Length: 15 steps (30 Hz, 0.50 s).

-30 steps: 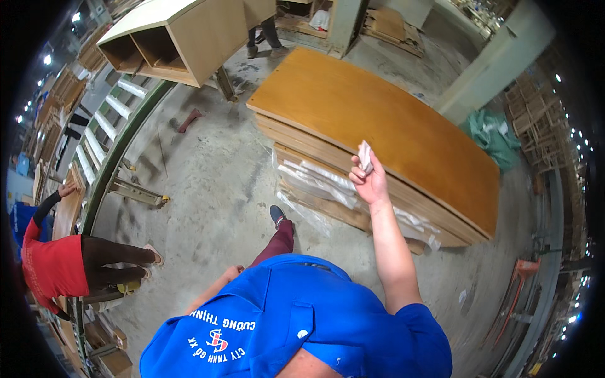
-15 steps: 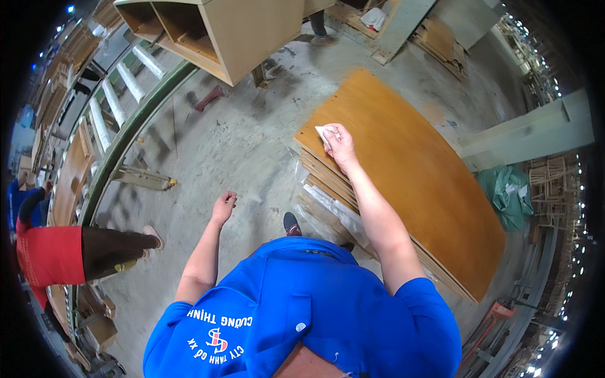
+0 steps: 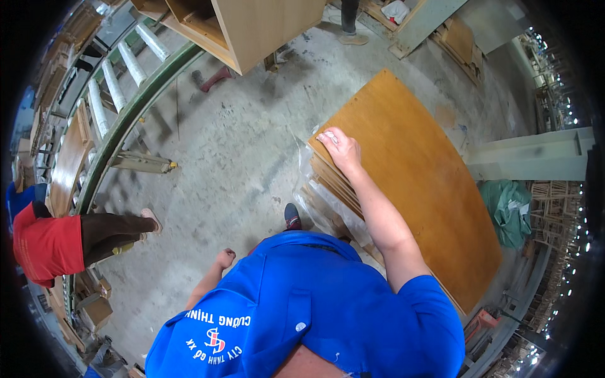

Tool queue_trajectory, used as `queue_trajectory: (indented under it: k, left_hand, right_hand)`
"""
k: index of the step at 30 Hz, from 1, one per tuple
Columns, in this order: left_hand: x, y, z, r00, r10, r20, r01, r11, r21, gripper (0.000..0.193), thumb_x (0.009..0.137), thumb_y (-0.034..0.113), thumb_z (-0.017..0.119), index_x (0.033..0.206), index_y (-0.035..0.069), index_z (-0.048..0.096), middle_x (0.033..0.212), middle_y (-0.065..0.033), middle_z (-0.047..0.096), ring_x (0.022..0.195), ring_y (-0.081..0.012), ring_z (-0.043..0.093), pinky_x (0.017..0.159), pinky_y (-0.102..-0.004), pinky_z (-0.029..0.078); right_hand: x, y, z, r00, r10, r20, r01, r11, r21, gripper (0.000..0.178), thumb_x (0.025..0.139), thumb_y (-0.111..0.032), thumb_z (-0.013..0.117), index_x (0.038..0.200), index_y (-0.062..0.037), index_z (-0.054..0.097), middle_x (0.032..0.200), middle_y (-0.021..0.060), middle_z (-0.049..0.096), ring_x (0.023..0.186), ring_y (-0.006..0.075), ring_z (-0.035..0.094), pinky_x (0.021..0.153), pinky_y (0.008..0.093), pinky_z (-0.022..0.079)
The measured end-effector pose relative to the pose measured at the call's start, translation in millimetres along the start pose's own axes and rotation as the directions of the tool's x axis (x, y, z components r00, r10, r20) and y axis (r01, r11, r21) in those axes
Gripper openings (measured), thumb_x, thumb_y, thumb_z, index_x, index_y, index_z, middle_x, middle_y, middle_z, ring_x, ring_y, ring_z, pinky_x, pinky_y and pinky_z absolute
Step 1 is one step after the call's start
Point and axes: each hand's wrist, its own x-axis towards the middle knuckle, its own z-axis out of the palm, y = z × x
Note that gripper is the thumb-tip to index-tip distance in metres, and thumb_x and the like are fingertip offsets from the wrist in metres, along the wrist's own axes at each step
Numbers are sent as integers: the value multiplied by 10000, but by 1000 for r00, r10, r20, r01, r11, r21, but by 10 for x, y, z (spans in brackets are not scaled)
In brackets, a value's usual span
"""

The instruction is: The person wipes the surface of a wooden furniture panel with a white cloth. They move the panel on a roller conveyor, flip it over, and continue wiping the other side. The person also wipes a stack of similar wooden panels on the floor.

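Note:
A stack of wooden panels lies at the right, topped by a broad orange-brown panel point(image 3: 409, 170). My right hand point(image 3: 342, 152) is at this panel's near-left corner, its fingers closed on a small crumpled white wad point(image 3: 331, 137); whether it is cloth or paper I cannot tell. The wad is mostly covered by the fingers and appears to touch the panel top. Down by my left side hangs my left hand point(image 3: 225, 257), fingers curled in and nothing seen in them, over the concrete floor.
A curved green-edged roller conveyor point(image 3: 120, 120) runs along the left. A wooden cabinet point(image 3: 271, 28) stands at the top. At the left is a person in a red shirt point(image 3: 50, 242); another person's leg point(image 3: 350, 19) shows beyond the cabinet. A green bag point(image 3: 507, 214) lies beside a pillar point(image 3: 535, 154).
My left hand has drawn back and down toward my body. My right hand, still pinching the white wad, now rests lower at the panel's corner. The view has shifted slightly.

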Motion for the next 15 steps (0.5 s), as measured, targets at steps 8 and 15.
queue_trajectory:
  k: [8,15]
  left_hand:
    - [705,543,-234,958,211,-196,-260,925,-276,323,855,320,496,949,29,602,751,-141,633,690,-217,623,670,-343,480]
    - [723,838,-113,948,291,-128,-317,902,-295,280,852,280,515,957,35,597,750,-116,635,695,-177,610,672,-322,477]
  right_hand:
    - [24,11,50,999,-39,-23,37,996,-85,318,816,-462,555,872,-157,626,753,111,653,722,319,632,625,415,485]
    - [87,33,11,1000,15,-19,-17,996,-88,319,821,-460,539,865,-157,629,754,103,652,728,317,628,638,411,480]
